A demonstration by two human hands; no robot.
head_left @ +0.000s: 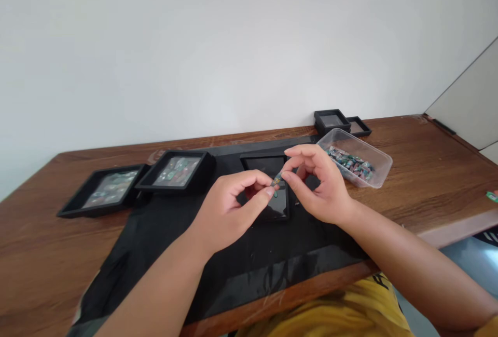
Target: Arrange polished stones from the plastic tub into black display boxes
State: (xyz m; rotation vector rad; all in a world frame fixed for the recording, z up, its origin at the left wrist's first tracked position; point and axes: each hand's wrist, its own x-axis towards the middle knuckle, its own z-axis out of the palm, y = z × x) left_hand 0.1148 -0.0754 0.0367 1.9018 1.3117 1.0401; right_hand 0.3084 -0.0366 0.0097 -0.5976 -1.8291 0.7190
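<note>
My left hand (237,207) pinches one end of a small, shiny, multicoloured piece (277,178) between thumb and forefinger. At its other end, the thumb and forefinger of my right hand (317,184) close on it, with the other fingers curled loosely. Whether the piece is a wrapped packet or something solid, I cannot tell. Below my hands lies a black tray (288,207) with a dark, glossy bottom, partly hidden by them. A small greenish thing (275,195) shows inside it.
A clear plastic tub (379,163) with many similar shiny pieces (352,163) stands to the right. Two black trays (175,186) (78,207) with colourful contents sit at left. Smaller black trays (332,119) are by the wall. A black mat (218,274) covers part of the wooden table (420,171).
</note>
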